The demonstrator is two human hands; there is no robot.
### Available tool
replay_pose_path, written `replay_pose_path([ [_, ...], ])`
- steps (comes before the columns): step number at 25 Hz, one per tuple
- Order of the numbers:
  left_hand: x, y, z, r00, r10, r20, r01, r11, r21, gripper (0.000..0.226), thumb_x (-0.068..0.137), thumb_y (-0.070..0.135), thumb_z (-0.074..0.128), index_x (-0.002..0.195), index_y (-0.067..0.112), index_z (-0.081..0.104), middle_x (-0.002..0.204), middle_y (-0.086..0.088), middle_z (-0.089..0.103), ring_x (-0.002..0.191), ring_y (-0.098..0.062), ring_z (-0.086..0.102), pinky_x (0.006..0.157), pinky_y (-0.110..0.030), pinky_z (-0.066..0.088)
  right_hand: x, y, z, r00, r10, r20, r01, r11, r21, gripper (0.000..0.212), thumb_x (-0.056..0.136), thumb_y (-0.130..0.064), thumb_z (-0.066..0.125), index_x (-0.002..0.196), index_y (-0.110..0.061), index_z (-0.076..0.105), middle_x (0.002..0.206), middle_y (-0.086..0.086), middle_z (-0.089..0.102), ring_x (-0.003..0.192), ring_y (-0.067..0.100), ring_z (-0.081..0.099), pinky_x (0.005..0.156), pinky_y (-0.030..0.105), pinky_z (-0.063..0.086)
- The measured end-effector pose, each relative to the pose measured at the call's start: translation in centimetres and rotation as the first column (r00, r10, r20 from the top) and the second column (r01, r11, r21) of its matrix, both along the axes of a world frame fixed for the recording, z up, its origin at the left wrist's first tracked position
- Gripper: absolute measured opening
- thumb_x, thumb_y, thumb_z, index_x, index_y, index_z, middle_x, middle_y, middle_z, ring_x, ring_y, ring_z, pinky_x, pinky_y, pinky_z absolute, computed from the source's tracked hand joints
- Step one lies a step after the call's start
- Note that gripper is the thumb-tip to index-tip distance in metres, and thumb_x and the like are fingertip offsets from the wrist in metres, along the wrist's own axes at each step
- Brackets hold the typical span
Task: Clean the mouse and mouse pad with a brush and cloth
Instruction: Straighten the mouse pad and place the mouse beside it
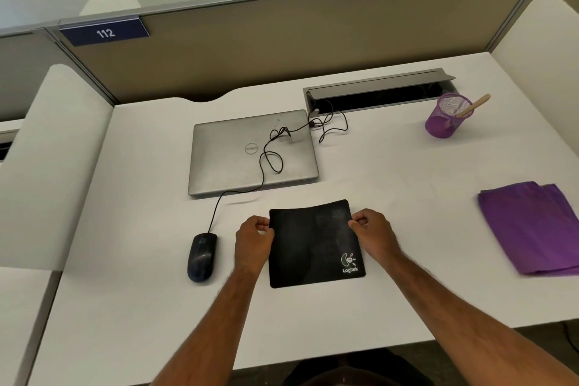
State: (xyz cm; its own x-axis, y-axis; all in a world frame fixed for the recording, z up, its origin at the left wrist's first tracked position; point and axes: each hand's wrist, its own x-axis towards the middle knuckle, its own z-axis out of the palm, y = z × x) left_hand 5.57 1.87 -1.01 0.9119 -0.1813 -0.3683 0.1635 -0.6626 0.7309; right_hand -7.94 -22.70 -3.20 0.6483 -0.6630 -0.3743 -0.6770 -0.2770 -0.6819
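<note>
white desk (391, 197), tan partition (282, 50)

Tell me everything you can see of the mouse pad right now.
The mouse pad is a thin black rectangle with rounded corners, soft-looking, with a white Logitek logo in its near right corner. It lies on the white desk in front of the closed laptop, its far edge bowed slightly upward. The left hand and right hand pinch its side edges. The mouse sits apart, to its left.

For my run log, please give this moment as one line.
hands: left hand and right hand grip mouse pad edges | mouse: left of pad | cloth: untouched
</note>
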Motion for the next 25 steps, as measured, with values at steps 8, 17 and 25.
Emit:
replay_pose_path([
  [8,-0.3,-5.5,1.0,1.000,0.002,-0.010,-0.004,0.993,-0.115,0.023,0.096,0.009,0.069,0.116,0.020,0.064,0.108,0.001,0.068,0.099,-0.023,0.070,0.084,-0.047,0.064,-0.5,-5.2,0.3,0.988,-0.052,0.147,0.047,0.998,0.036,0.002,0.098,-0.017,0.067,0.097,-0.019,0.066,0.093,-0.004,0.069,0.089,0.015,0.066,0.069,0.022,0.046],
  [17,-0.9,-14.7,1.9,0.996,-0.009,-0.090,-0.012,0.973,-0.229,0.026,0.097,0.001,0.065,0.111,0.022,0.061,0.104,-0.004,0.066,0.092,-0.024,0.071,0.062,-0.031,0.063,-0.9,-14.2,1.1,0.974,-0.132,0.184,0.129,0.991,0.032,0.010,0.098,-0.012,0.065,0.107,-0.008,0.069,0.098,0.002,0.070,0.091,0.017,0.066,0.073,0.024,0.050],
  [25,-0.6,-19.9,0.5,0.993,-0.019,-0.119,0.001,0.990,-0.143,0.025,0.095,0.000,0.066,0.108,0.021,0.060,0.098,-0.006,0.068,0.087,-0.026,0.072,0.075,-0.048,0.065,-1.1,-18.7,0.4,0.981,-0.153,0.119,0.148,0.988,0.049,0.017,0.099,-0.010,0.063,0.115,-0.004,0.067,0.106,0.009,0.071,0.097,0.022,0.066,0.082,0.030,0.051],
])
